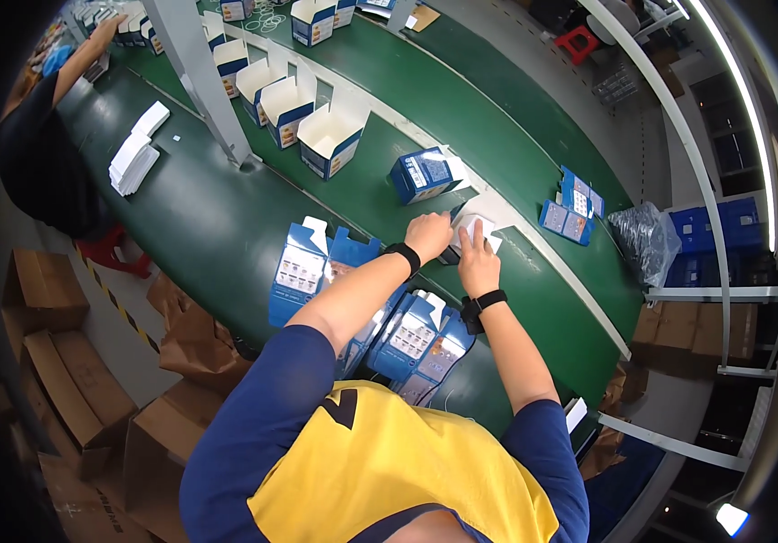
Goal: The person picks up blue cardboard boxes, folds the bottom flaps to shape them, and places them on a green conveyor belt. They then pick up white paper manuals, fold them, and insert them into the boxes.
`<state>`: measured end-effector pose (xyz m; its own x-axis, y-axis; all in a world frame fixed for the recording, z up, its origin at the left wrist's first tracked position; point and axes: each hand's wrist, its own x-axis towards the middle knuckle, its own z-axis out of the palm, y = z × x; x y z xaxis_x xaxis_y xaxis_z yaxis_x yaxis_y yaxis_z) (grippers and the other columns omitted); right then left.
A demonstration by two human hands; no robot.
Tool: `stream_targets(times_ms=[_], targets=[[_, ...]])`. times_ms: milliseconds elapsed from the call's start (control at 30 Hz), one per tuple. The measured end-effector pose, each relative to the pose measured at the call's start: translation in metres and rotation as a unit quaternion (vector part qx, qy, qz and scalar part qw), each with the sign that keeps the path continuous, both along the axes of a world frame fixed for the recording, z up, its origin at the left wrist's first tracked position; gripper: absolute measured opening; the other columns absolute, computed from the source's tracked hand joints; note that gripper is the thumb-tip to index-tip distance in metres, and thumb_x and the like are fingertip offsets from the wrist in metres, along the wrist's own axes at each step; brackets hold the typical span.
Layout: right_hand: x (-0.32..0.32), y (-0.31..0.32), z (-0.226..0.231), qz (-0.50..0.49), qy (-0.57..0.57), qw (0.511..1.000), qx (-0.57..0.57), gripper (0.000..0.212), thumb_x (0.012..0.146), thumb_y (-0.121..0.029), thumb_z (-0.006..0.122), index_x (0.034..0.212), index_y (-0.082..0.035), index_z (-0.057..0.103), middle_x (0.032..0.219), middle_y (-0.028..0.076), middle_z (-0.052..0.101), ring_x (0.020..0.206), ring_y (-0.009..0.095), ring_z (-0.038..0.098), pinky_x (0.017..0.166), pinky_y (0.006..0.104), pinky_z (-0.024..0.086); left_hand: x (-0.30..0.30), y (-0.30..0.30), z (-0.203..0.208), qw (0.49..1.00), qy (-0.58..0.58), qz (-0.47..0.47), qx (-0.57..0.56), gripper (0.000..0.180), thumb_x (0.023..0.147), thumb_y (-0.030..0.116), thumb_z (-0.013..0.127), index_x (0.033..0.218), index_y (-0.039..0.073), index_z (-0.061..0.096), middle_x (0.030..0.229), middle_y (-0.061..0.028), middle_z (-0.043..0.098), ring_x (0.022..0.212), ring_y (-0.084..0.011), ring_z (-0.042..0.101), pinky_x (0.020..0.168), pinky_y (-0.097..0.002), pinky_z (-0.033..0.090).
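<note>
A small blue carton [472,226] with white inner flaps is between my two hands on the green bench. My left hand [429,237] grips its left side, the fingertips partly hidden. On the near right side, my right hand [479,268] holds the carton, with its fingers pressed against the white flaps. Just beyond stands another blue carton [423,175], with a white flap sticking out at its right. Flat printed blue carton blanks [407,337] lie in piles under and beside my forearms.
Several open cartons [327,140] line the bench to the far left, near a grey post [194,81]. White folded card pieces [135,163] lie at left, close to a co-worker's arm [81,59]. More flat blanks [574,206] lie at right. Brown boxes [72,389] stand on the floor.
</note>
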<state>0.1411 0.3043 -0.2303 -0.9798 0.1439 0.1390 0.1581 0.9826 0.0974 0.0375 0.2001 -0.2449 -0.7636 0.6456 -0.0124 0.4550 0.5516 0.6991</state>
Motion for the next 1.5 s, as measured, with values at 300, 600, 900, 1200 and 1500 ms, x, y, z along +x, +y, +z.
stream_targets(times_ms=[300,600,900,1200,1500], targets=[[-0.026,0.011,-0.039,0.043,-0.087,0.977,-0.192,0.051,0.071,0.0,0.054,0.122,0.0,0.047,0.13,0.025,0.042,0.096,0.042,0.057,0.08,0.0436,0.05,-0.014,-0.013,-0.005,0.997,-0.06,-0.035,0.035,0.033,0.077,0.029,0.055,0.102,0.01,0.065,0.091,-0.0178,0.065,0.089,-0.0349,0.061,0.08,-0.0442,0.048],[-0.034,-0.005,0.017,0.036,-0.155,0.976,-0.145,0.034,0.072,-0.003,0.052,0.106,0.004,0.054,0.12,0.024,0.052,0.097,0.033,0.06,0.079,0.0395,0.05,-0.02,-0.009,-0.001,0.989,-0.147,0.004,-0.026,0.034,0.077,0.026,0.055,0.103,0.007,0.066,0.099,-0.0181,0.064,0.094,-0.0344,0.06,0.085,-0.0416,0.047],[-0.069,-0.009,0.003,-0.063,-0.29,0.948,-0.117,0.025,0.075,-0.007,0.05,0.096,-0.004,0.062,0.095,0.02,0.064,0.088,0.034,0.062,0.078,0.0419,0.05,-0.045,-0.01,-0.006,0.955,-0.294,-0.033,-0.011,0.031,0.077,0.025,0.058,0.098,0.004,0.066,0.079,-0.0162,0.065,0.063,-0.0277,0.065,0.062,-0.0365,0.053],[-0.062,-0.013,-0.013,-0.061,-0.12,0.966,-0.22,0.028,0.076,-0.008,0.05,0.1,-0.011,0.066,0.094,0.021,0.064,0.09,0.036,0.061,0.08,0.0431,0.047,-0.052,-0.025,-0.017,0.913,-0.405,-0.044,0.021,0.038,0.079,0.03,0.061,0.107,0.005,0.064,0.071,-0.0094,0.063,0.06,-0.0204,0.065,0.05,-0.0327,0.052],[-0.092,-0.011,-0.018,-0.006,-0.183,0.945,-0.272,0.036,0.08,-0.007,0.048,0.113,-0.01,0.061,0.099,0.021,0.063,0.091,0.037,0.06,0.081,0.0399,0.047,-0.1,-0.044,-0.062,0.974,-0.069,-0.169,-0.136,0.038,0.075,0.025,0.065,0.109,0.008,0.062,0.085,-0.0153,0.066,0.072,-0.0313,0.066,0.063,-0.0414,0.053]])
